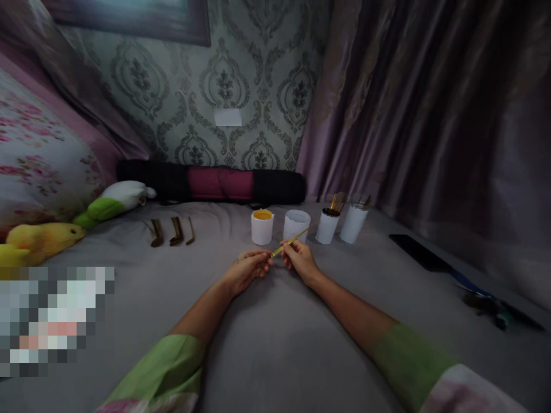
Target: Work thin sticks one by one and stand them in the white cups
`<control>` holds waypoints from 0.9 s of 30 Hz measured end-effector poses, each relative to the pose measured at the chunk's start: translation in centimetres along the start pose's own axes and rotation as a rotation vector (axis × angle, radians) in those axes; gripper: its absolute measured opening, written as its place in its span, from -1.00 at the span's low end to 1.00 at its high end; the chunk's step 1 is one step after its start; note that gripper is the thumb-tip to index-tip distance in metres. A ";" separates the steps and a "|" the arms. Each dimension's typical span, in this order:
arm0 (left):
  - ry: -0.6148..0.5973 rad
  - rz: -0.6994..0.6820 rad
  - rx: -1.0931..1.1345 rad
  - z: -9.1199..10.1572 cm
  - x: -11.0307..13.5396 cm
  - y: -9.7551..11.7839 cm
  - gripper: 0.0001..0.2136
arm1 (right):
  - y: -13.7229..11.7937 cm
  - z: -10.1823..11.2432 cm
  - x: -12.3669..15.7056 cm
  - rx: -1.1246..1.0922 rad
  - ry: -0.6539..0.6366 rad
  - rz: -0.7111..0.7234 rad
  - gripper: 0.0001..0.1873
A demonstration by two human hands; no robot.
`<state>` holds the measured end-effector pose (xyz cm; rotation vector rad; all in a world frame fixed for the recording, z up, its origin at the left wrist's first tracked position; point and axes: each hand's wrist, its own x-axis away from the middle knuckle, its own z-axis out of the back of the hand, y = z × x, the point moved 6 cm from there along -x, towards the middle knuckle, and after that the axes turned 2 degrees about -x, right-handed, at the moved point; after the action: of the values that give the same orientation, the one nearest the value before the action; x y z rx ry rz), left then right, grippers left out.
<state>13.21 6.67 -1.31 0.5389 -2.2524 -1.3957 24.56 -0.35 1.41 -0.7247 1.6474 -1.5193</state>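
A thin yellow stick (298, 236) slants up to the right between my hands, just above the grey cloth. My right hand (300, 261) pinches it near the middle between thumb and fingers. At its lower end, the closed fingers of my left hand (249, 268) grip the tip. Right behind my hands stand a white tub (262, 230) with yellow stuff inside and a wider white container (291, 223), partly hidden by my right hand. Whether the stick is a brush, I cannot make out.
Two white cups, one (327, 229) with a dark rim and another (353, 225), hold thin sticks. Small bundles of brown bent sticks (175, 232) lie left. Plush toys (45, 240) rest farther left, a long bolster (220, 183) by the wall, and a dark flat tool (419, 252) right.
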 end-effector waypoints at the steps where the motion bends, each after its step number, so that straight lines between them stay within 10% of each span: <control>1: 0.002 0.007 -0.005 0.0 0.0 0.0 -0.86 | 0.0 0.1 0.1 0.005 0.002 -0.006 -0.69; 27: -0.022 -0.009 -0.024 0.1 0.4 0.2 -0.88 | -3.3 8.1 1.3 -0.188 0.371 -0.033 -0.84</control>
<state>12.81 6.55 -1.12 0.5291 -2.2504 -1.4377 30.28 -6.30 4.51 -0.5937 2.0847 -1.6085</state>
